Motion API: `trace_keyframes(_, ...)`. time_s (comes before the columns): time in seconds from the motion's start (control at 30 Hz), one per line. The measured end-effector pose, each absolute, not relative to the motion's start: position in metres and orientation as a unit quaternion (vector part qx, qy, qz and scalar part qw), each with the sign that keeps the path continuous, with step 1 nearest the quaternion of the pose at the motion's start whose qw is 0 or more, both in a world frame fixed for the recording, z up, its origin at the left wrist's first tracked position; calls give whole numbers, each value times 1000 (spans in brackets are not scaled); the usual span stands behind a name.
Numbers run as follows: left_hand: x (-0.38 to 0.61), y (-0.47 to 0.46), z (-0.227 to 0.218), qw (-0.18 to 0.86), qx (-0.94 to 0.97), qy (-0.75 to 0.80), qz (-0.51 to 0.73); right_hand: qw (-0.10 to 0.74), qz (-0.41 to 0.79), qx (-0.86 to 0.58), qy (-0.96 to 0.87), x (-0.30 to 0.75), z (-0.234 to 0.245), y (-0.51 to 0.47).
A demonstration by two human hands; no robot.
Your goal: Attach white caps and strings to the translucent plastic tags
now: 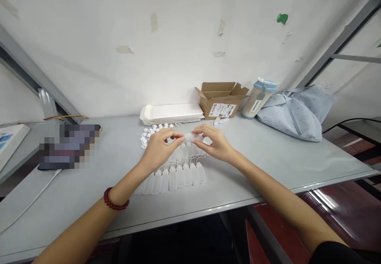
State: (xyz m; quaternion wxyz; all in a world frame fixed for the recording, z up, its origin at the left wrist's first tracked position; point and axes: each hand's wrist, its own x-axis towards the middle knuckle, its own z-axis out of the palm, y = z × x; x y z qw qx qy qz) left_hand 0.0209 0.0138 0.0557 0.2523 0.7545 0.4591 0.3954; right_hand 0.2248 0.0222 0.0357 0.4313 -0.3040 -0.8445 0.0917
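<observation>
A small translucent plastic bottle point(199, 138) lies nearly level between the thumb and fingers of my right hand point(216, 142), above the table. The fingertips of my left hand point(165, 146) are pinched together at the left end of this bottle; what they grip is too small to make out. Below my hands lies a row of similar squeeze bottles point(180, 176) with pale neck pieces and thin white cords. Another row of bottles point(186, 151) sits behind it, partly hidden by my hands. Loose white caps point(145, 139) are gathered beyond my left hand.
Against the wall stand a stack of white packets point(172, 113), an open cardboard box point(222, 101) and a tumbler point(258, 99). Two bottles point(222, 120) lie before the box. A light blue bag point(293, 115) rests at right, a blurred-out device point(70, 147) with a cable at left.
</observation>
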Motion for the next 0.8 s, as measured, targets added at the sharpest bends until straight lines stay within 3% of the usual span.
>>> trace_keyframes(0.53, 23, 10, 55, 258, 757, 453, 394, 418, -97, -253, -867, 219, 29, 16)
trace_keyframes(0.8, 24, 6, 60, 302, 764, 439, 364, 453, -4, -290, -843, 211, 21, 13)
